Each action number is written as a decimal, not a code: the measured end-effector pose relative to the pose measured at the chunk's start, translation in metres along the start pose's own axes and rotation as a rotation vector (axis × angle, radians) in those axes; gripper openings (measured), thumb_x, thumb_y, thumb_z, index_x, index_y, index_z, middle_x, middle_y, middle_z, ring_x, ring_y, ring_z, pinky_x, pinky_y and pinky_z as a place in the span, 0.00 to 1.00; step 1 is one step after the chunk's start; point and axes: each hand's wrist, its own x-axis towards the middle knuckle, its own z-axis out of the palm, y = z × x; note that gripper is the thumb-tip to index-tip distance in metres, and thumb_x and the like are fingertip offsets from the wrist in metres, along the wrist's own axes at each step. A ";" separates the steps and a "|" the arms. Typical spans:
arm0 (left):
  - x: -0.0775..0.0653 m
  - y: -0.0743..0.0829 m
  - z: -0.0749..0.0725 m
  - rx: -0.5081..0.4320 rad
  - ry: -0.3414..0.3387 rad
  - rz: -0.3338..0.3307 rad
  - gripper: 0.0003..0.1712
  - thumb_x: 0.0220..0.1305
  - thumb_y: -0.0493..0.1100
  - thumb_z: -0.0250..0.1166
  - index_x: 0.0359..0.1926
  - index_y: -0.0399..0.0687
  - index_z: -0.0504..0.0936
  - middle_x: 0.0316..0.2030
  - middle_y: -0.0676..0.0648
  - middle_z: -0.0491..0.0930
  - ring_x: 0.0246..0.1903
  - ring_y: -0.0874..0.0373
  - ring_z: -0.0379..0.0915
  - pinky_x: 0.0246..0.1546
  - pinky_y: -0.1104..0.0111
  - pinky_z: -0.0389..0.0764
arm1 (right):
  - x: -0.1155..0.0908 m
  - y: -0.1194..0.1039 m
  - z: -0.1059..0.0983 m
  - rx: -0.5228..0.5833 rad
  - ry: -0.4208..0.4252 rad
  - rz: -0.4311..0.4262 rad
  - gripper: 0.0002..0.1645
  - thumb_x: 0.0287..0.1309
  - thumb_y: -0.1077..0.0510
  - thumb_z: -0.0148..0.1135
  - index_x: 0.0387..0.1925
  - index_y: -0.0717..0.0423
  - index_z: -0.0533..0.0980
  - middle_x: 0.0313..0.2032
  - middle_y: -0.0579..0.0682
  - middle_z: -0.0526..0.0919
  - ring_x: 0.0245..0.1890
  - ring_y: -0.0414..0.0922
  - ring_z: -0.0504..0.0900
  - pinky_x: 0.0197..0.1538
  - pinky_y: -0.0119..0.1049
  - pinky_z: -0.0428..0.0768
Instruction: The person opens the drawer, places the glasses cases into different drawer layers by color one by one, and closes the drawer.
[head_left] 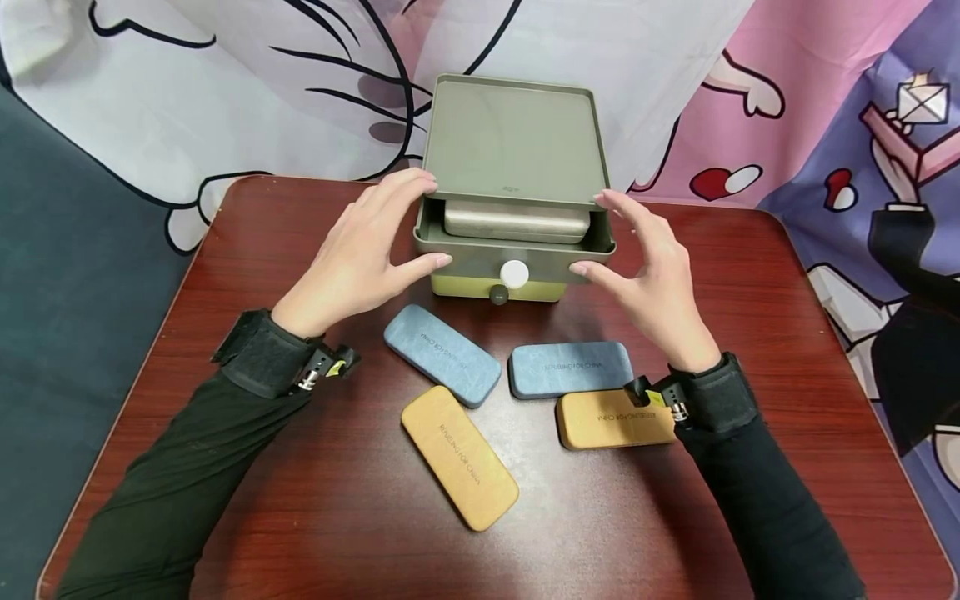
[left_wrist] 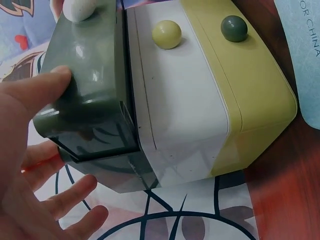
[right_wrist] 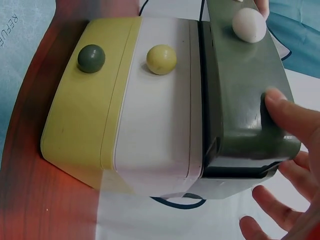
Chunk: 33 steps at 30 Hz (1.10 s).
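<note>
Green drawer [head_left: 474, 258] ajar; silvery case [head_left: 517, 221] inside

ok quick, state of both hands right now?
Left hand: open, fingers spread, touching the front of the green drawer.
Right hand: open, fingers spread, touching the same drawer front.
</note>
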 end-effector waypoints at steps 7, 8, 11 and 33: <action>0.002 0.002 0.006 0.019 0.068 -0.005 0.36 0.59 0.54 0.68 0.65 0.48 0.68 0.68 0.47 0.64 0.67 0.50 0.61 0.55 0.48 0.68 | 0.003 -0.001 0.007 -0.032 0.072 -0.024 0.43 0.45 0.56 0.77 0.64 0.47 0.69 0.58 0.44 0.79 0.55 0.48 0.75 0.57 0.41 0.67; 0.002 0.002 0.007 0.020 0.077 -0.006 0.36 0.59 0.53 0.68 0.65 0.48 0.68 0.68 0.47 0.64 0.66 0.49 0.62 0.54 0.49 0.68 | 0.004 -0.001 0.008 -0.037 0.079 -0.026 0.42 0.45 0.56 0.77 0.64 0.47 0.70 0.57 0.44 0.79 0.55 0.48 0.75 0.56 0.41 0.68; 0.002 0.003 0.009 0.023 0.102 -0.007 0.35 0.60 0.53 0.68 0.64 0.48 0.68 0.67 0.47 0.65 0.64 0.48 0.64 0.52 0.50 0.69 | 0.005 -0.001 0.009 -0.054 0.090 -0.027 0.41 0.46 0.56 0.76 0.63 0.48 0.70 0.56 0.45 0.80 0.54 0.48 0.75 0.55 0.42 0.68; 0.011 0.006 0.020 0.083 0.278 0.013 0.27 0.56 0.47 0.72 0.54 0.43 0.74 0.54 0.45 0.75 0.53 0.48 0.72 0.46 0.57 0.67 | 0.015 0.001 0.022 -0.114 0.215 -0.098 0.32 0.48 0.55 0.74 0.56 0.59 0.75 0.49 0.55 0.82 0.51 0.52 0.74 0.60 0.42 0.64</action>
